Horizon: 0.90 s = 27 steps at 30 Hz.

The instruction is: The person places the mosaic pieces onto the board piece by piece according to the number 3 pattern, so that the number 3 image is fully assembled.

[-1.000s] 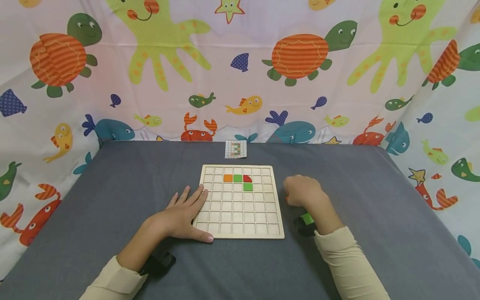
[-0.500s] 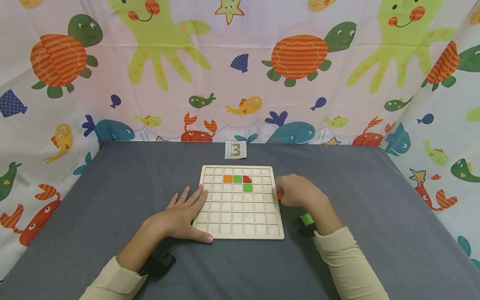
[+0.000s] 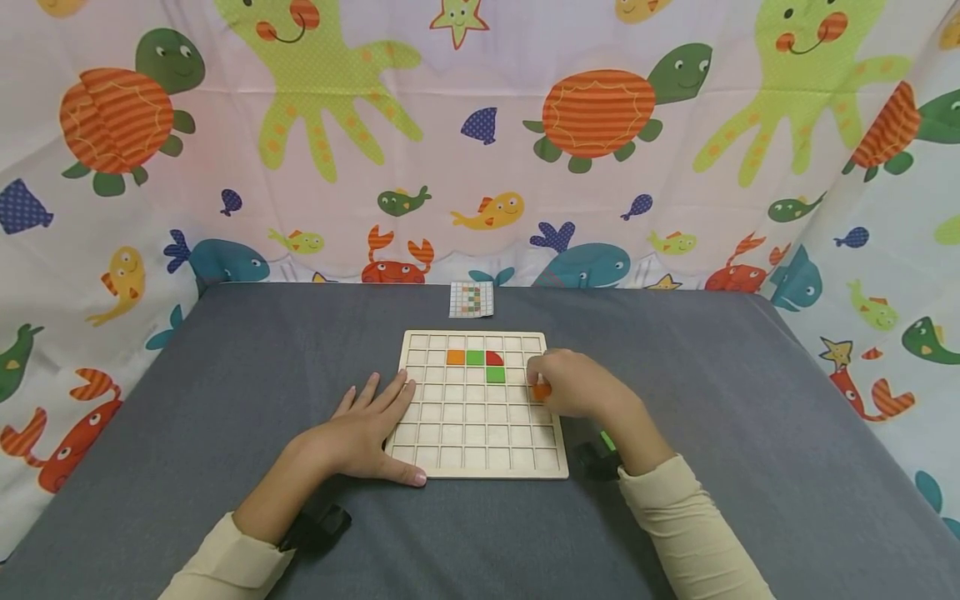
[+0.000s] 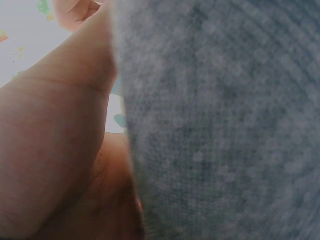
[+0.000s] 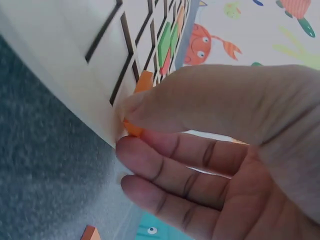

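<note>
A pale wooden grid board (image 3: 450,433) lies on the grey cloth, in the head view's middle. Set in its upper rows are an orange square tile (image 3: 456,357), two green tiles, one a green tile (image 3: 496,375) in the lower row, and a red tile (image 3: 494,358) with one rounded corner. My left hand (image 3: 360,437) rests with spread fingers on the board's left edge, thumb at the front edge. Over the board's right edge, my right hand (image 3: 573,383) pinches an orange tile (image 5: 144,82) between thumb and fingers. The left wrist view shows mostly blurred cloth and skin.
A small printed grid card (image 3: 472,300) lies behind the board. A patch of green (image 3: 607,441) shows beside the right wrist's black camera. In the right wrist view an orange-brown piece (image 5: 90,234) lies on the cloth. A sea-animal curtain (image 3: 480,167) hangs behind.
My right hand has moved left with the orange tile, from beside the board to over its right edge. The left hand stays where it was.
</note>
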Each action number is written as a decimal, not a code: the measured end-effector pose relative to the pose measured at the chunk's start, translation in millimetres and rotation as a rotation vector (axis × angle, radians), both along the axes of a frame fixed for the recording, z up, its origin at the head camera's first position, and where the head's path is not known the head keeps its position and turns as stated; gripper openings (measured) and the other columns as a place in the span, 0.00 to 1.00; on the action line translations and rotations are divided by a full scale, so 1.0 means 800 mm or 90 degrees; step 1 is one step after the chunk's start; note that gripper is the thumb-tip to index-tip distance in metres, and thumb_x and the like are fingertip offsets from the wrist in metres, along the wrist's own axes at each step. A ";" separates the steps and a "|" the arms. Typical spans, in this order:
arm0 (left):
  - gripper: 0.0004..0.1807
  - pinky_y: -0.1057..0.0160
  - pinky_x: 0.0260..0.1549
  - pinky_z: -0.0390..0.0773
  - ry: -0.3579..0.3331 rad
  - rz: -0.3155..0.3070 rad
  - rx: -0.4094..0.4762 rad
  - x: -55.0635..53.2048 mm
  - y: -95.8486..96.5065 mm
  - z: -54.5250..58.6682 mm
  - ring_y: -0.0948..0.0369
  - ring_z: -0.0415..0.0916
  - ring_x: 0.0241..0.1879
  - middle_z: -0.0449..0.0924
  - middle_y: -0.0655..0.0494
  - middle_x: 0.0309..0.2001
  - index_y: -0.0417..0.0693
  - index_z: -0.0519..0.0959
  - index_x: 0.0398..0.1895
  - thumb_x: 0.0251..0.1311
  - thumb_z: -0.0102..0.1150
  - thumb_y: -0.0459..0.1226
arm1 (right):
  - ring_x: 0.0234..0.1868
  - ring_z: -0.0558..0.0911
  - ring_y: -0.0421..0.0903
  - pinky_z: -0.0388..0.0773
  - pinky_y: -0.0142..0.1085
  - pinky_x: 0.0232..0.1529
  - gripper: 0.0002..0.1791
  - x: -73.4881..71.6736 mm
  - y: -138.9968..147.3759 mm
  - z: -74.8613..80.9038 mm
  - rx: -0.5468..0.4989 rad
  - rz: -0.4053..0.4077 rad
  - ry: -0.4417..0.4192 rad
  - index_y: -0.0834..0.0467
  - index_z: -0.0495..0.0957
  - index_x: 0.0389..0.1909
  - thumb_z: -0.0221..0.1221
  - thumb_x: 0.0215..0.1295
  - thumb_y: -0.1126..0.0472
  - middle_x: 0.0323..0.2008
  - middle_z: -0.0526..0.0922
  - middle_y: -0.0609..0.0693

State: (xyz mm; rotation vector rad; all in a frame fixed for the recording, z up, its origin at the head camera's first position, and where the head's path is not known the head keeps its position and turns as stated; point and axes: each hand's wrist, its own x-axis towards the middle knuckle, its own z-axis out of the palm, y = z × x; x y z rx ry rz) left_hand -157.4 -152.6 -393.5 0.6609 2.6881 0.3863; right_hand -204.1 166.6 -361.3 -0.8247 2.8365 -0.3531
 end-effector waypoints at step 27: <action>0.72 0.31 0.68 0.36 -0.005 0.002 0.016 0.002 0.000 0.004 0.37 0.31 0.76 0.36 0.46 0.81 0.43 0.44 0.81 0.42 0.66 0.73 | 0.29 0.71 0.43 0.71 0.35 0.31 0.08 0.016 -0.045 -0.014 -0.092 0.030 0.063 0.58 0.83 0.28 0.67 0.57 0.75 0.27 0.75 0.47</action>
